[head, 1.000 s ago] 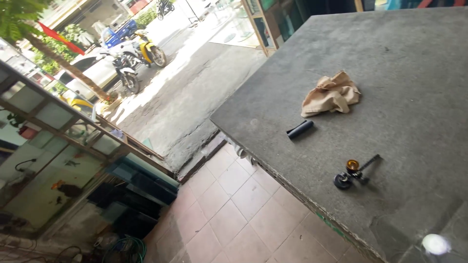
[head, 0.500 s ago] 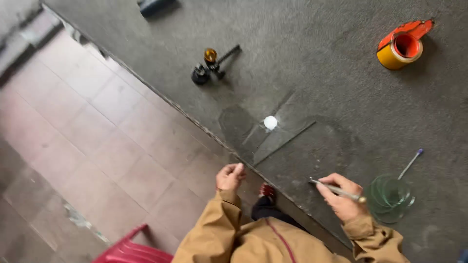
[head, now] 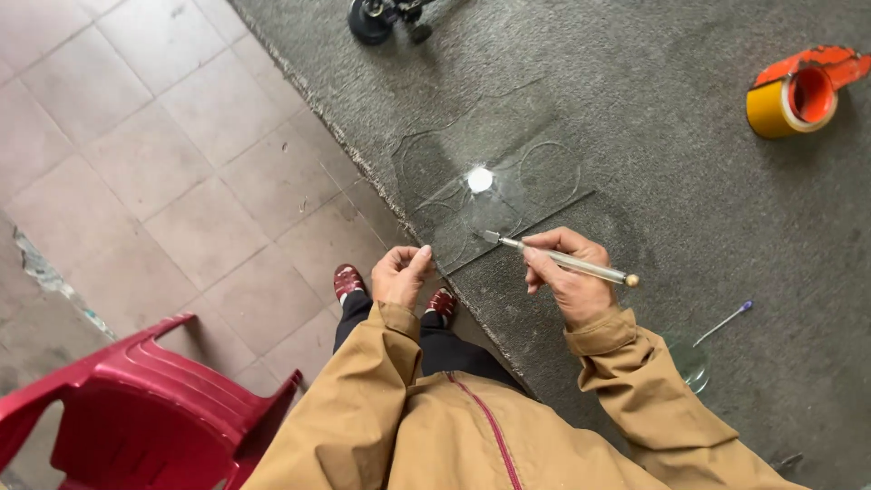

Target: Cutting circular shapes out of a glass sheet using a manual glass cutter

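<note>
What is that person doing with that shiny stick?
A person in a tan jacket stands at a grey carpeted table. The right hand holds a thin metal glass cutter, its tip resting on a clear glass sheet that has round lines scored in it. The left hand grips the glass at the table's edge. A yellow tape roll sits farther off, and a red chair stands on the tiled floor.

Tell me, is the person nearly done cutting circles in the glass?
Partly. The glass sheet on the grey table already shows several round score lines. The right hand holds the cutter, tip on the glass; the left hand is at the glass's near edge. No circle looks removed yet.
</note>
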